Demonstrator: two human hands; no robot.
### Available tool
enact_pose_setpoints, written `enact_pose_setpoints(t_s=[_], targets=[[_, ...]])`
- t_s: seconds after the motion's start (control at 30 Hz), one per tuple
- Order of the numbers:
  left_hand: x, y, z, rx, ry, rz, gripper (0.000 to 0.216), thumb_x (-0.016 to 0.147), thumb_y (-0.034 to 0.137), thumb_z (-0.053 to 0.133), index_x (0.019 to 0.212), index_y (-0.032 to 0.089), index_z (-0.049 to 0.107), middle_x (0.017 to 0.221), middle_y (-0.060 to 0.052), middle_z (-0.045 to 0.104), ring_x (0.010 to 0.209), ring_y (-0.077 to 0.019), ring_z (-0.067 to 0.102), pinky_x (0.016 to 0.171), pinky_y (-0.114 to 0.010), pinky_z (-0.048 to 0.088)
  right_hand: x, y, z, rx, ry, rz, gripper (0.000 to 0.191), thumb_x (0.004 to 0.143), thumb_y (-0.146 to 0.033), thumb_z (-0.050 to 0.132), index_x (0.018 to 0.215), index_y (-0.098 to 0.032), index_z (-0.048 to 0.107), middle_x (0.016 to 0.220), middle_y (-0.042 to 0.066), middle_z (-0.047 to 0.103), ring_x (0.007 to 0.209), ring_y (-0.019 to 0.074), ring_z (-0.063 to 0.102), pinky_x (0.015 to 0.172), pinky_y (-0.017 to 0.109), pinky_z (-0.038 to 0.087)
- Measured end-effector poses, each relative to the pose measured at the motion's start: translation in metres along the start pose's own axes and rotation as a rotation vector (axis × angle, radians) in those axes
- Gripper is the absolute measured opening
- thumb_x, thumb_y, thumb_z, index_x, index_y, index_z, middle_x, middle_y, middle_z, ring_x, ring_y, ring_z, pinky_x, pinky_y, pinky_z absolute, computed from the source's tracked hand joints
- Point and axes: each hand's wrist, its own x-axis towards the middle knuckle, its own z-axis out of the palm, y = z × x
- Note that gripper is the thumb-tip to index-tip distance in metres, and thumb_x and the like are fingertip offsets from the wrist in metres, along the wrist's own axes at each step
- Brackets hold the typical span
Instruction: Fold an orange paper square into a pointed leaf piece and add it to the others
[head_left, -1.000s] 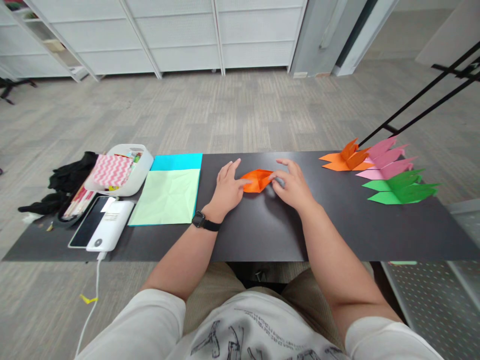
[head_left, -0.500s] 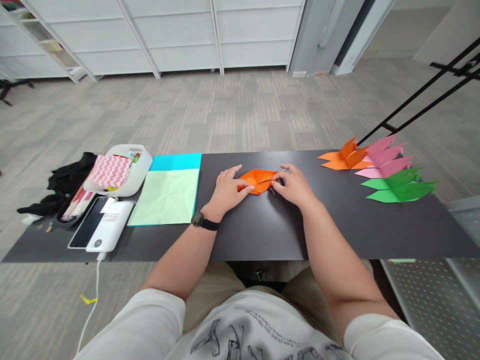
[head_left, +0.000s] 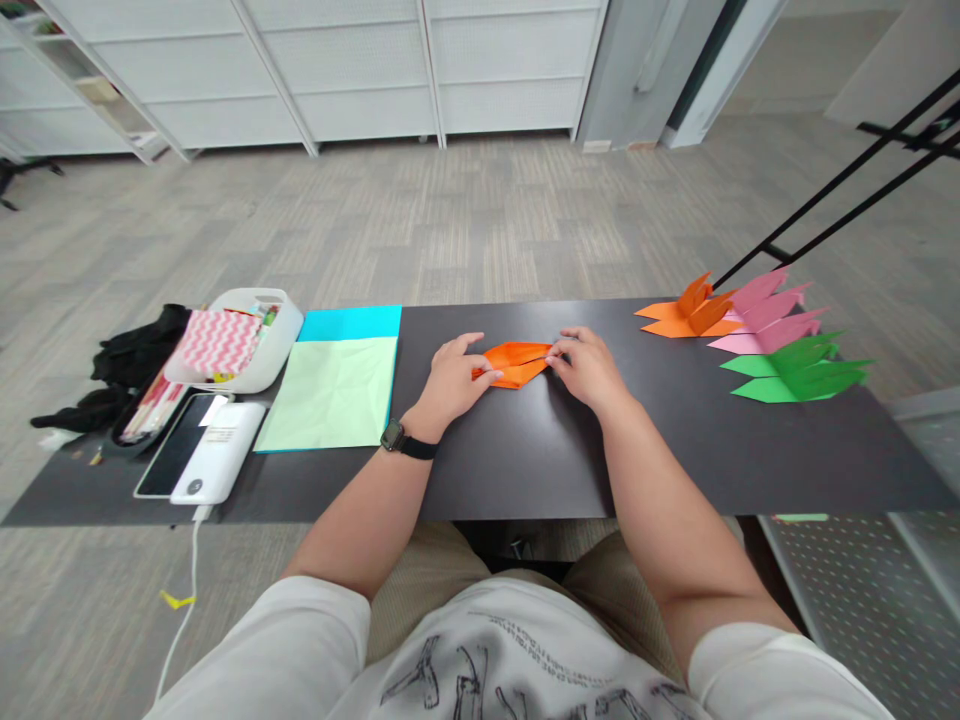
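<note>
A folded orange paper (head_left: 516, 362) lies flat in the middle of the black table (head_left: 540, 460). My left hand (head_left: 450, 380), with a black watch on its wrist, rests at the paper's left end, thumb and fingers closed on that edge. The paper's right tip is pinched between the fingertips of my right hand (head_left: 589, 368). Both hands press the paper down on the table.
Light green and cyan paper sheets (head_left: 334, 392) lie to the left. Further left are a white tray (head_left: 244, 340) with patterned paper, a phone and white power bank (head_left: 217, 465), and black cloth (head_left: 135, 345). Finished orange, pink and green folded pieces (head_left: 757, 335) sit at the right.
My left fingers have curled in onto the paper's left edge. My right hand has drawn in to pinch the right tip, and the paper looks flatter.
</note>
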Motion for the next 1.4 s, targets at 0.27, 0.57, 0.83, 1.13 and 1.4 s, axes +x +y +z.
enact_pose_setpoints(t_s=[0.27,0.57,0.83,1.13,1.4], targets=[[-0.007,0.009,-0.007,0.104,-0.086,0.138,0.014,0.093,0.038,0.084,0.106,0.04,0.088,0.172,0.0,0.046,0.158,-0.0352,0.041,0.135,-0.07,0.018,-0.005,-0.034,-0.012,0.12,0.117,-0.344,0.012,0.1,-0.026,0.065,0.1,-0.027,0.076,0.152,0.013,0.056,0.147,0.0324,0.052,0.12,0.059,0.048],[-0.011,0.022,-0.014,0.171,-0.155,0.259,0.016,0.09,0.031,0.086,0.105,0.038,0.087,0.181,0.003,0.031,0.167,-0.0419,0.025,0.133,-0.079,0.001,-0.012,-0.056,-0.019,0.112,0.028,-0.368,0.02,0.103,-0.025,0.058,0.1,-0.028,0.078,0.157,0.011,0.055,0.146,0.0334,0.052,0.121,0.062,0.046],[-0.012,0.024,-0.014,0.146,-0.175,0.234,0.012,0.094,0.033,0.082,0.103,0.038,0.087,0.177,0.003,0.04,0.164,-0.038,0.032,0.135,-0.076,0.0,-0.009,-0.051,-0.021,0.098,0.014,-0.362,0.02,0.103,-0.025,0.058,0.096,-0.028,0.076,0.152,0.011,0.058,0.145,0.0319,0.053,0.121,0.059,0.046],[-0.011,0.024,-0.011,0.153,-0.158,0.144,0.008,0.095,0.036,0.08,0.097,0.031,0.087,0.171,-0.003,0.049,0.16,-0.0378,0.039,0.134,-0.076,0.009,-0.008,-0.043,-0.023,0.102,-0.044,-0.34,0.017,0.102,-0.025,0.059,0.101,-0.027,0.076,0.15,0.012,0.058,0.146,0.0306,0.053,0.124,0.057,0.043],[-0.01,0.025,-0.01,0.137,-0.189,0.13,0.014,0.093,0.029,0.081,0.106,0.034,0.086,0.177,-0.001,0.038,0.165,-0.0399,0.029,0.133,-0.078,0.008,-0.012,-0.044,-0.022,-0.005,-0.115,-0.341,0.008,0.096,-0.027,0.074,0.091,-0.03,0.08,0.152,0.006,0.06,0.149,0.0342,0.052,0.13,0.073,0.027]])
